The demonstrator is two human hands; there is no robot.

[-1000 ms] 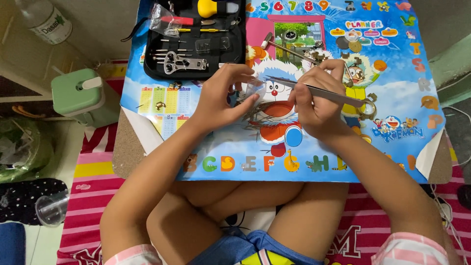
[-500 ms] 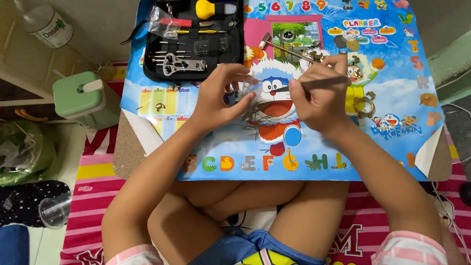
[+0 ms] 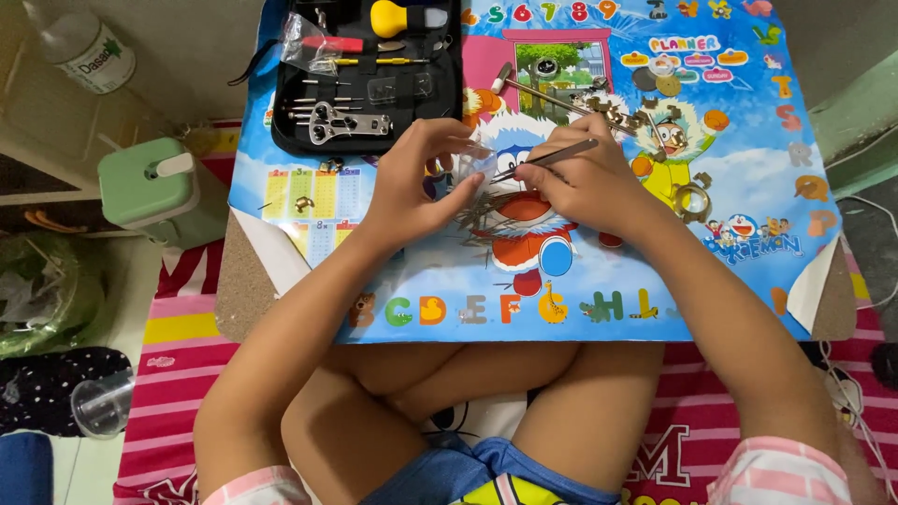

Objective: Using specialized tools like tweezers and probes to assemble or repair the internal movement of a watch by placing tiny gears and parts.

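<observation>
My left hand (image 3: 421, 178) pinches a small clear plastic bag (image 3: 470, 157) above the colourful cartoon poster (image 3: 748, 281) that covers the little table. My right hand (image 3: 585, 187) grips slim metal tweezers (image 3: 547, 159), and their tip points left at the bag's mouth. A loose pile of thin metal pins (image 3: 491, 220) lies on the poster just under both hands. The hands sit close together, almost touching.
An open black tool case (image 3: 365, 75) with small tools lies at the table's far left. Metal watch links (image 3: 622, 112) and a ring (image 3: 692, 198) lie to the right. On the floor at left stand a green container (image 3: 154, 187), a bottle (image 3: 89, 47) and a clear cup (image 3: 98, 407).
The tweezers pointed out to the right before; now my right hand has turned them so the tip meets the bag in my left hand. Both hands have drawn together.
</observation>
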